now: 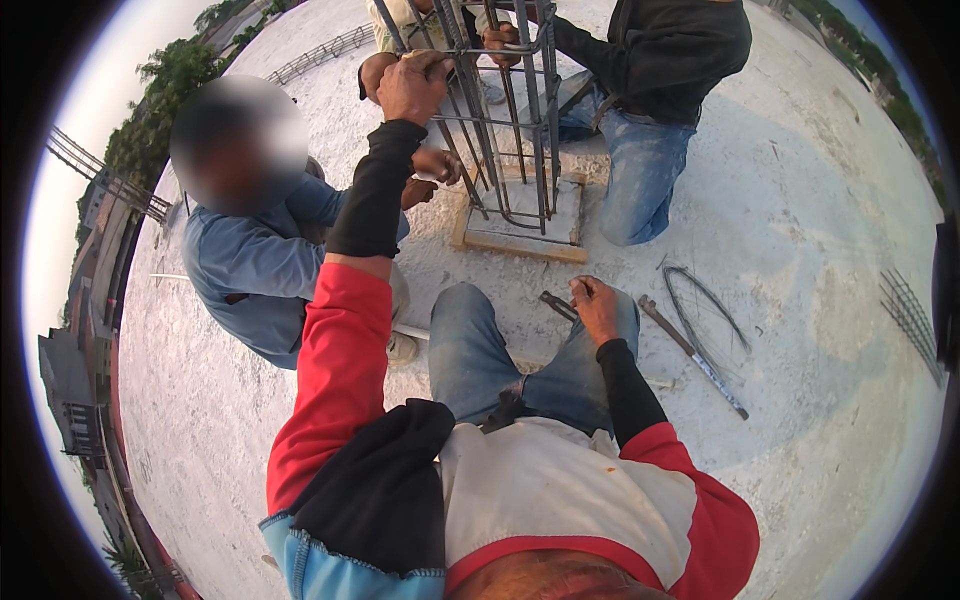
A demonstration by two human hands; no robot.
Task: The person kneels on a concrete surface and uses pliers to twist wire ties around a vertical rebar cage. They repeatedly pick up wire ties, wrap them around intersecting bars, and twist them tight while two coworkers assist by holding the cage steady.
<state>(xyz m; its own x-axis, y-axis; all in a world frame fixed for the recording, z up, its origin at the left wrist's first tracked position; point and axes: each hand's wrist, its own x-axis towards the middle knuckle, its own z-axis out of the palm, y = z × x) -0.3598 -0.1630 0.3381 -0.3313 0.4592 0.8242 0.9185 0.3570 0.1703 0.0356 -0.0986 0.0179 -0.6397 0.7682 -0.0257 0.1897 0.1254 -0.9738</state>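
Note:
My left hand (415, 88) is raised and closed around the upper part of a rebar cage (490, 130), at its near left corner. The cage stands upright inside a low wooden frame (520, 246) on the concrete. Resting by my right knee, my right hand (597, 308) is closed on dark pliers (557, 305), whose head points left; the handles are mostly hidden by the fingers. A co-worker's hand (502, 45) grips the far side of the cage. Another co-worker's hand (436, 165) is close to its left bars.
A co-worker in blue (250, 255) crouches at left; another in a dark top (665, 60) kneels at far right. Bent wire (705, 300) and a long-handled tool (695, 358) lie right of my knee. Rebar lattice (912, 320) lies farther right. Rebar (110, 180) projects past the slab's left edge.

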